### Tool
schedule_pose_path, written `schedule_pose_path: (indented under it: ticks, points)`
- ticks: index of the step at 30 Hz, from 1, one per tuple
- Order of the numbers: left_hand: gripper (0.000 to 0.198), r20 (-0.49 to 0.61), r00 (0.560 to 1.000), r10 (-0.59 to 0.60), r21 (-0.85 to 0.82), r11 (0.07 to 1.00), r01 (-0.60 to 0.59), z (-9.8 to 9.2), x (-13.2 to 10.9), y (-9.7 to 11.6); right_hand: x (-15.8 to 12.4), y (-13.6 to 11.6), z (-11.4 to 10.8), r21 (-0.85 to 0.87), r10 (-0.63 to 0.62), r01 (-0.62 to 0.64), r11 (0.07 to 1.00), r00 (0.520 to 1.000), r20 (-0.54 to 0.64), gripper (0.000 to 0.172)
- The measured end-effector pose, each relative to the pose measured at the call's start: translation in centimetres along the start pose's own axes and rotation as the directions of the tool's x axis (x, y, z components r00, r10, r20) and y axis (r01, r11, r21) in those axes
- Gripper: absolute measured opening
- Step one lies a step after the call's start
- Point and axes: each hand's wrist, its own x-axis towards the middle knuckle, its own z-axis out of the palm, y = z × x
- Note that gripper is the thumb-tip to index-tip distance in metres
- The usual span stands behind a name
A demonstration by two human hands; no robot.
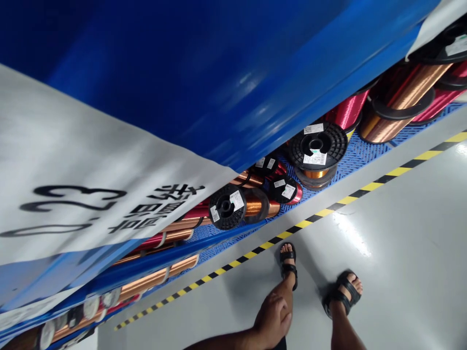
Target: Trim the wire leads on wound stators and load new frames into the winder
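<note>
My left hand (272, 318) reaches in from the bottom edge over the grey floor. Its fingers are curled closed, and nothing shows in them. It touches none of the spools. My right hand is out of view. Nearest above stand spools of shiny wire: a black-flanged spool of orange copper wire (226, 206) lying on its side, a red-wire spool with a labelled black end (283, 188), and a large black spool (317, 146) with white labels. A blue cover (219, 78) hangs in front of the spools, with a white printed panel (73, 170) on it.
Blue grid pallets (361, 158) carry the spools. More copper and red spools (401, 107) stand at the upper right, others at the lower left. Black-and-yellow floor tape (302, 224) runs along the pallets. Two sandalled feet (345, 291) stand on the floor.
</note>
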Motion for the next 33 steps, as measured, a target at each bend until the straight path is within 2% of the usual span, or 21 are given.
schedule_pose_path:
  ticks: [3, 6, 9, 11, 14, 16, 18, 20, 24, 29, 31, 33]
  points:
    - [0.008, -0.016, 1.0, 0.004, -0.003, 1.0, -0.004, -0.3, 0.0, 0.0, 0.1, 0.1, -0.1, -0.012, -0.008, 0.008, 1.0, 1.0, 0.019, 0.08]
    - [0.014, -0.053, 0.998, 0.031, -0.005, 1.0, -0.031, -1.9, 2.4, 0.8, 0.5, 0.9, -0.7, -0.042, -0.003, 0.004, 0.999, 1.0, 0.025, 0.075]
    - [0.026, -0.165, 0.98, 0.11, 0.015, 0.994, -0.109, -5.8, 9.0, 3.0, 1.0, 2.3, -1.1, -0.074, -0.003, 0.006, 0.997, 0.999, 0.034, 0.073]
    - [0.037, -0.272, 0.949, 0.16, 0.048, 0.987, -0.152, -9.3, 15.0, 5.0, 1.3, 3.1, -1.0, -0.085, -0.012, 0.016, 0.996, 0.999, 0.046, 0.075]
    - [0.04, -0.363, 0.905, 0.221, 0.113, 0.975, -0.192, -14.2, 23.5, 7.6, 1.6, 4.0, -0.7, -0.087, -0.022, 0.028, 0.996, 0.997, 0.069, 0.077]
    - [0.038, -0.388, 0.894, 0.226, 0.153, 0.972, -0.179, -16.4, 27.5, 8.7, 1.6, 4.4, -0.5, -0.088, -0.02, 0.028, 0.996, 0.996, 0.083, 0.076]
    - [0.038, -0.397, 0.893, 0.211, 0.191, 0.971, -0.144, -17.2, 29.8, 9.1, 1.5, 4.6, -0.3, -0.086, -0.018, 0.025, 0.996, 0.996, 0.09, 0.074]
    - [0.046, -0.394, 0.898, 0.197, 0.229, 0.967, -0.111, -17.1, 30.9, 9.1, 1.5, 4.9, -0.2, -0.081, -0.017, 0.024, 0.996, 0.996, 0.092, 0.075]
    - [0.065, -0.371, 0.91, 0.187, 0.31, 0.948, -0.069, -16.0, 31.3, 9.0, 1.8, 5.9, -0.1, -0.081, 0.003, 0.005, 0.997, 0.995, 0.098, 0.079]
    - [0.059, -0.322, 0.936, 0.14, 0.368, 0.93, -0.013, -15.8, 31.7, 9.9, 2.4, 7.0, -0.1, -0.081, 0.044, -0.034, 0.996, 0.992, 0.117, 0.079]
    - [0.055, -0.3, 0.947, 0.114, 0.383, 0.924, 0.01, -15.4, 30.2, 10.3, 2.1, 6.8, -0.3, -0.067, 0.051, -0.043, 0.997, 0.991, 0.122, 0.074]
    - [0.049, -0.254, 0.963, 0.093, 0.398, 0.917, 0.016, -14.5, 26.3, 10.9, 1.2, 5.6, -1.2, -0.045, 0.049, -0.044, 0.998, 0.992, 0.119, 0.064]
